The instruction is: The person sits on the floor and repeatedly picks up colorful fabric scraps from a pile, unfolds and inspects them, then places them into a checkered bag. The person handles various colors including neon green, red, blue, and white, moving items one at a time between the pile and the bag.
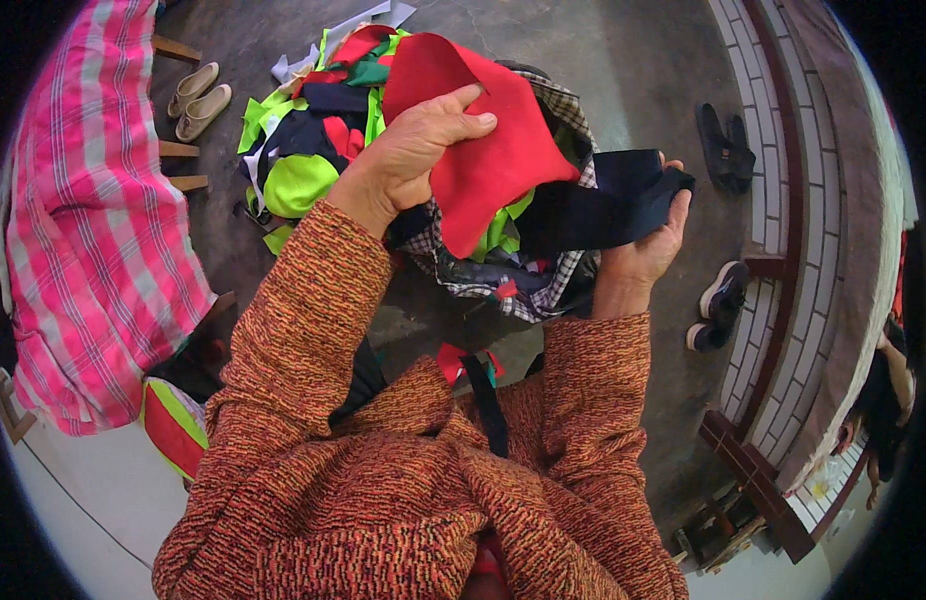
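My left hand [415, 145] is closed on a large piece of red cloth [503, 150], its thumb and forefinger lying over the near edge. The red cloth hangs down over the scraps below. In my right hand [648, 240] is a folded strip of black cloth [588, 205], stretched out to the left, with the fingertips curled over its far end. The left end of the black strip passes by the red cloth. Under both hands is a checked cloth bundle [555, 290] with dark and bright scraps in it.
Left of the bundle lies a heap of lime, navy, red and white scraps [303, 185]. A pink plaid cover [103, 220] drapes a piece of furniture at the left, beside beige shoes [203, 110]. Black slippers [725, 148] and dark shoes [721, 305] stand by the tiled base [773, 200] on the right.
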`<move>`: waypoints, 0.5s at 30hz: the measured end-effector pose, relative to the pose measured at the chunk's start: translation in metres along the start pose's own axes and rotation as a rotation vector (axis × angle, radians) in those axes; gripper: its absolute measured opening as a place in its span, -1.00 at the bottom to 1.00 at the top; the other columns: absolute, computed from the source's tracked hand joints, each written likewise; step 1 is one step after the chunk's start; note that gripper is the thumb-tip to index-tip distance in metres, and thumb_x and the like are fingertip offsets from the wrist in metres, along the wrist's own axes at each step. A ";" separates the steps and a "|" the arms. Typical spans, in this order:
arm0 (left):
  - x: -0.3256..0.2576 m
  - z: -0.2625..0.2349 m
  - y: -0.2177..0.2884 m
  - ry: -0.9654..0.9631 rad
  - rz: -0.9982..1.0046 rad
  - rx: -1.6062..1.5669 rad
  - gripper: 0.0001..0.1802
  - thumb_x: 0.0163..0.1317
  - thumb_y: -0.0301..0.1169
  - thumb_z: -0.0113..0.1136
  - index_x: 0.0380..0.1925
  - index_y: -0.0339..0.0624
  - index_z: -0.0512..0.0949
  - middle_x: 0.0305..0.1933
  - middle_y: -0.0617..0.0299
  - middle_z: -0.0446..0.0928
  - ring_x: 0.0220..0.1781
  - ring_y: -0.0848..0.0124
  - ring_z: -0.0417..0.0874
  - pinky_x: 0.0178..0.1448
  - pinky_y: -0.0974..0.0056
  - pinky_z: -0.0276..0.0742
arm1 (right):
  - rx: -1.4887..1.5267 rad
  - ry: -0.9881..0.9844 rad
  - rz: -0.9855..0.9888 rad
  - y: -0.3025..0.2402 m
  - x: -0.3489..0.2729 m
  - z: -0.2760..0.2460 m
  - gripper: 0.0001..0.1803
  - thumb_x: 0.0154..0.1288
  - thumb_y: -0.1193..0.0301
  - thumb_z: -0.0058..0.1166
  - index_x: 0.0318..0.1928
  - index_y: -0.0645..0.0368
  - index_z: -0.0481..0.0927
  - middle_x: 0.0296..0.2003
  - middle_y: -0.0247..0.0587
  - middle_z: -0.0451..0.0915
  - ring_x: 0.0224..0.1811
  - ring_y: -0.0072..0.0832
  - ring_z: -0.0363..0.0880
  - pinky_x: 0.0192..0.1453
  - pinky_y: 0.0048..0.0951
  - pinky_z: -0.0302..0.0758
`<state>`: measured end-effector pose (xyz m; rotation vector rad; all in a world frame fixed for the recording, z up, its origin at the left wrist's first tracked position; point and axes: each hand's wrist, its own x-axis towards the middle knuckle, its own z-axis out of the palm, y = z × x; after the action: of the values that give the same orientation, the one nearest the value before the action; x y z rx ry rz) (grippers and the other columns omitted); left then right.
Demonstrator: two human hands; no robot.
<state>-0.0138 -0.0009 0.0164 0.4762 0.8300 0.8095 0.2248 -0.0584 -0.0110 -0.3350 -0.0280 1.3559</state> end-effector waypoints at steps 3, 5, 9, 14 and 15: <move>-0.003 0.000 0.003 -0.016 -0.002 -0.044 -0.25 0.20 -0.52 0.09 0.32 -0.33 -0.07 0.10 0.08 0.41 0.05 0.35 0.53 0.13 0.22 0.49 | -0.117 0.085 -0.071 0.000 0.002 -0.004 -0.63 0.41 0.17 -0.28 -0.05 0.18 0.44 -0.07 0.00 0.50 0.02 -0.17 0.47 0.19 -0.11 0.36; -0.004 0.000 0.004 -0.064 -0.001 -0.098 -0.24 0.20 -0.53 0.09 0.33 -0.31 -0.07 0.10 0.09 0.42 0.05 0.36 0.53 0.14 0.22 0.48 | -0.237 0.188 -0.082 0.000 0.003 -0.005 -0.62 0.41 0.15 -0.29 -0.05 0.19 0.42 -0.07 0.00 0.50 0.01 -0.16 0.47 0.18 -0.11 0.38; -0.006 -0.002 0.007 -0.074 0.040 -0.118 -0.24 0.15 -0.59 0.07 0.33 -0.28 -0.04 0.11 0.10 0.41 0.07 0.36 0.52 0.15 0.23 0.47 | -0.320 0.312 -0.059 0.007 0.004 0.004 -0.61 0.41 0.14 -0.29 -0.05 0.20 0.39 -0.08 0.01 0.51 -0.01 -0.15 0.48 0.14 -0.12 0.42; -0.004 -0.007 0.004 -0.084 0.097 -0.080 -0.25 0.06 -0.71 0.00 0.30 -0.27 0.03 0.14 0.12 0.40 0.09 0.33 0.51 0.19 0.23 0.43 | -0.359 0.332 -0.152 0.010 0.004 0.008 -0.61 0.41 0.12 -0.30 -0.06 0.19 0.37 -0.09 0.03 0.51 -0.02 -0.16 0.49 0.12 -0.13 0.43; -0.007 -0.003 0.007 -0.118 0.091 -0.075 -0.25 0.04 -0.72 -0.01 0.30 -0.26 0.05 0.14 0.12 0.40 0.10 0.32 0.51 0.20 0.23 0.43 | -0.358 0.334 -0.166 0.010 0.004 0.007 -0.61 0.42 0.12 -0.31 -0.06 0.19 0.37 -0.09 0.03 0.51 -0.03 -0.17 0.49 0.12 -0.14 0.44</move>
<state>-0.0220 -0.0018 0.0222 0.4935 0.6705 0.8846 0.2143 -0.0511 -0.0074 -0.8399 -0.0201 1.1135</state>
